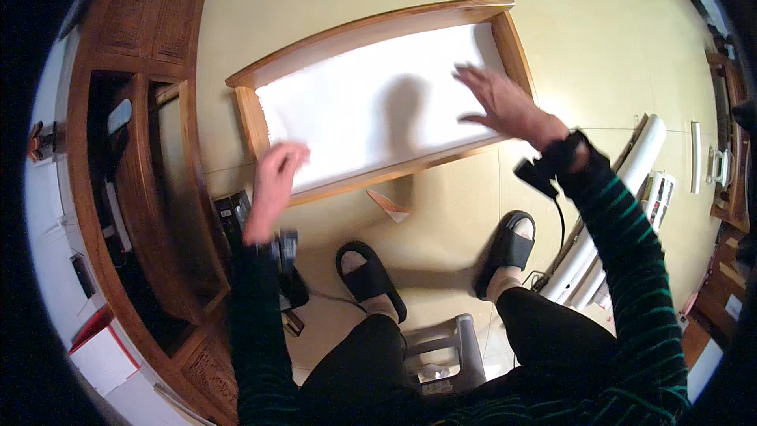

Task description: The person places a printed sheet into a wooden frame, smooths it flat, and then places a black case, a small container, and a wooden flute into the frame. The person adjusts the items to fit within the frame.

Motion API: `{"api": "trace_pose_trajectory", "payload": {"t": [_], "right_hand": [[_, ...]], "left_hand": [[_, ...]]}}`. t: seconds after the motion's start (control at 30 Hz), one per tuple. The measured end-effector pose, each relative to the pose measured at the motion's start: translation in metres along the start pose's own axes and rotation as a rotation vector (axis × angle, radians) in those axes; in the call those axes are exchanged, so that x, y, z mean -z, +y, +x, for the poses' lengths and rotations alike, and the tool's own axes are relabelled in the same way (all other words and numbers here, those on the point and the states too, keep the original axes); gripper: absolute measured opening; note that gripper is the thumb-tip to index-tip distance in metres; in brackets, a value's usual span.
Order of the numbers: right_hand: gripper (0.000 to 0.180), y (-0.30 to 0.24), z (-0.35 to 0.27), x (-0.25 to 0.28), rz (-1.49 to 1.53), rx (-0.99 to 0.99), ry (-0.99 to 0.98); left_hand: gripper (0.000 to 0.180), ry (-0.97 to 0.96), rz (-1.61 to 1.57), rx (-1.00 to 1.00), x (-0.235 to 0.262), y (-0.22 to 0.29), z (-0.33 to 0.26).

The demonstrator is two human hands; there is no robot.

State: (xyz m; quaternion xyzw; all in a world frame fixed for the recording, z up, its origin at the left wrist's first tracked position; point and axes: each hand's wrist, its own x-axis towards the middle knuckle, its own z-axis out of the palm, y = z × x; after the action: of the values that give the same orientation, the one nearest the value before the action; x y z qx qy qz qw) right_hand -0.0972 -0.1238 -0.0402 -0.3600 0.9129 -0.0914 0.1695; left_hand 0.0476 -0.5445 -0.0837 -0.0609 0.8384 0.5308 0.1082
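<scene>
A wooden drawer (371, 27) lies on the floor in front of me, its bottom covered by a white liner sheet (339, 95). Over the drawer's right part is my right hand (505, 107), empty, with thumb and fingers spread. My left hand (276, 186) is at the drawer's near left corner, smeared by motion. Its fingers look bent, but whether they hold anything is hidden. Shadows fall across the liner. A small triangular scrap (389, 205) lies on the floor just outside the drawer's near side.
At left stands a wooden cabinet (142, 16) with an open compartment. White rolls (643, 150) lie on the floor at right. My slippered feet (371, 276) are below the drawer, with a grey stool or step frame (469, 347) between my legs. A dark box (231, 213) sits beside my left wrist.
</scene>
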Motion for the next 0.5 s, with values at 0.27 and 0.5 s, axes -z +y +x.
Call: {"api": "trace_pose_trajectory", "payload": {"t": [0.27, 0.5], "right_hand": [[0.07, 0.004, 0.192, 0.035, -0.309, 0.03, -0.095], [0.06, 0.011, 0.261, 0.02, -0.17, -0.125, -0.404]], "left_hand": [[0.065, -0.338, -0.69, 0.543, -0.082, 0.007, -0.116], [0.11, -0.161, -1.11, 0.698, -0.083, -0.016, -0.066]]}}
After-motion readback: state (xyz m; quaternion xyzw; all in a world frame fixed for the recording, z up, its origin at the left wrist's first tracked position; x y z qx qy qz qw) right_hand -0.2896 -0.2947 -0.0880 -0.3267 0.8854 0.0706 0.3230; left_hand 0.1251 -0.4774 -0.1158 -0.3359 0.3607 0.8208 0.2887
